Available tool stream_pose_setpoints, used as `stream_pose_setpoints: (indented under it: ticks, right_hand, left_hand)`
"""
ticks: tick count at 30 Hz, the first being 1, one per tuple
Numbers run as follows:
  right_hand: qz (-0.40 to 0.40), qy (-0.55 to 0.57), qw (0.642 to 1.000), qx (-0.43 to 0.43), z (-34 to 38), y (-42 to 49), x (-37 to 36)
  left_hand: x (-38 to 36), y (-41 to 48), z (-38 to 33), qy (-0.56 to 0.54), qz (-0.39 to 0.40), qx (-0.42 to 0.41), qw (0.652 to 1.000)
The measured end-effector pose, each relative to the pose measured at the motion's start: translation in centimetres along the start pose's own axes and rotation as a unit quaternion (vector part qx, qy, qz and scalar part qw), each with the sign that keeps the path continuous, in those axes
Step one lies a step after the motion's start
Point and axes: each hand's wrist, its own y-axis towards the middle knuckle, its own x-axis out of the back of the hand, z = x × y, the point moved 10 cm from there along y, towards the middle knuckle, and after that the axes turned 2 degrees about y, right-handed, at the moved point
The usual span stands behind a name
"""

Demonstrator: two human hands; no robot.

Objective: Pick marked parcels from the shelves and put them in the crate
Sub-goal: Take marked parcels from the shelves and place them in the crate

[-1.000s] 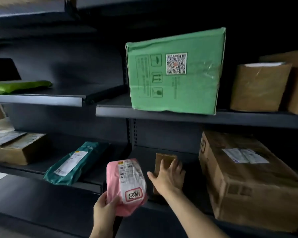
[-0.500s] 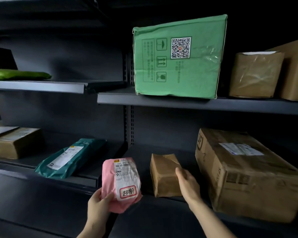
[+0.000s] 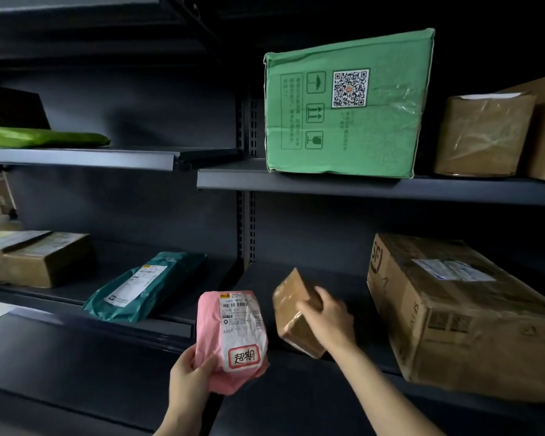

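The shelves [image 3: 359,187] hold most of the stock untouched: a green box [image 3: 346,105] sits high above the right hand's fingers, a big carton [image 3: 466,316] lies just right of them on the lower shelf, and a teal bag [image 3: 145,286] lies up and to the left of the left hand's fingers. Further left rest a flat brown box [image 3: 41,258] and, higher, a lime bag [image 3: 41,136]; a taped brown parcel [image 3: 482,135] stands far up to the right. The pink parcel [image 3: 232,338], carrying a red-framed handwritten mark, is off the shelf, its lower edge pinched between thumb and fingers of the left hand [image 3: 191,376]. The small box [image 3: 296,313] is tilted at the lower shelf's front edge, with the right hand [image 3: 326,319] curled over its right side, fingers wrapped on its top face; no mark shows on the faces in view. No crate is visible, so by my reading the task is early: one marked parcel is in hand but not deposited, the small box is being checked or taken, and the rest of the shelves remain to be looked over. Against half a second ago, the small box stood nearly upright with the right hand only at its side; now it leans over, gripped from above, while the pink parcel is held much as it was.
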Motion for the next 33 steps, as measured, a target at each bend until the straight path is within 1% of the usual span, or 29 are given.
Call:
stream_pose_setpoints:
  ticks: [1, 2, 6, 8, 10, 12, 13, 15, 16, 17, 18, 19, 20, 21, 22, 23, 24, 26, 28, 33]
  right_hand:
    - [0.009, 0.118, 0.993, -0.013, -0.4, -0.1, 0.2]
    - [0.011, 0.188, 0.982, -0.021, -0.8, -0.2, 0.3]
    - [-0.010, 0.186, 0.982, -0.043, -3.2, -0.5, 1.0]
    - [-0.032, 0.170, 0.984, -0.038, -3.8, -0.5, 1.5]
    - [-0.073, 0.099, 0.992, -0.010, -3.5, -0.2, 2.5]
    - [-0.109, -0.022, 0.993, 0.033, -1.7, -0.3, 2.9]
    - [-0.103, -0.097, 0.989, 0.052, -0.6, -0.5, 2.5]
    - [-0.054, -0.216, 0.973, 0.059, 0.7, -0.8, 0.6]
    - [-0.031, -0.244, 0.968, 0.050, 0.8, -0.9, -0.2]
    - [-0.017, -0.247, 0.968, 0.039, 0.6, -0.8, -0.6]
    - [-0.018, -0.220, 0.975, 0.031, 0.3, -0.7, -0.6]
    - [-0.023, -0.155, 0.987, 0.024, -0.1, -0.5, -0.2]
    - [-0.026, -0.053, 0.998, 0.015, -0.6, -0.4, 0.2]
    - [-0.023, 0.076, 0.997, 0.003, -1.2, -0.4, 0.6]
    - [-0.006, 0.207, 0.978, -0.012, -1.7, -0.7, 0.4]
    - [0.027, 0.315, 0.948, -0.031, -2.0, -1.3, -0.2]
    - [0.060, 0.383, 0.921, -0.045, -2.2, -2.0, -0.9]
    - [0.103, 0.449, 0.885, -0.068, -3.1, -2.9, -2.1]
    - [0.118, 0.483, 0.864, -0.085, -4.2, -3.4, -2.7]
    - [0.127, 0.489, 0.858, -0.094, -5.5, -4.0, -2.7]
  left_hand:
    - [0.1, 0.1, 0.2, 0.000, -0.003, 0.004, 1.000]
    - [0.2, 0.0, 0.3, 0.000, -0.004, 0.004, 1.000]
    - [-0.2, -0.3, -0.2, -0.011, 0.002, -0.002, 1.000]
    - [-0.4, -0.2, -0.2, -0.015, 0.005, -0.001, 1.000]
    - [-0.6, -0.2, -0.4, -0.019, 0.007, 0.000, 1.000]
    - [-0.6, -0.2, -0.7, -0.019, 0.005, -0.003, 1.000]
    - [-0.5, -0.3, -0.8, -0.018, 0.003, -0.006, 1.000]
    - [-0.5, -0.3, -0.8, -0.015, 0.001, -0.007, 1.000]
    - [-0.4, -0.4, -0.7, -0.016, 0.002, -0.004, 1.000]
    - [-0.4, -0.5, -0.6, -0.016, 0.003, -0.002, 1.000]
    - [-0.4, -0.6, -0.6, -0.017, 0.003, -0.001, 1.000]
    - [-0.4, -0.6, -0.7, -0.018, 0.003, -0.001, 1.000]
    - [-0.3, -0.6, -0.7, -0.020, 0.003, 0.000, 1.000]
    - [-0.4, -0.7, -0.9, -0.025, 0.004, 0.000, 1.000]
    - [-0.5, -0.7, -0.9, -0.031, 0.005, 0.000, 1.000]
    - [-0.7, -0.6, -0.9, -0.039, 0.010, 0.000, 0.999]
    - [-1.0, -0.6, -0.9, -0.046, 0.017, 0.002, 0.999]
    - [-1.6, -0.5, -0.9, -0.062, 0.032, 0.006, 0.998]
    - [-1.9, -0.3, -0.9, -0.069, 0.041, 0.008, 0.997]
    - [-2.4, -0.4, -0.7, -0.068, 0.059, 0.010, 0.996]
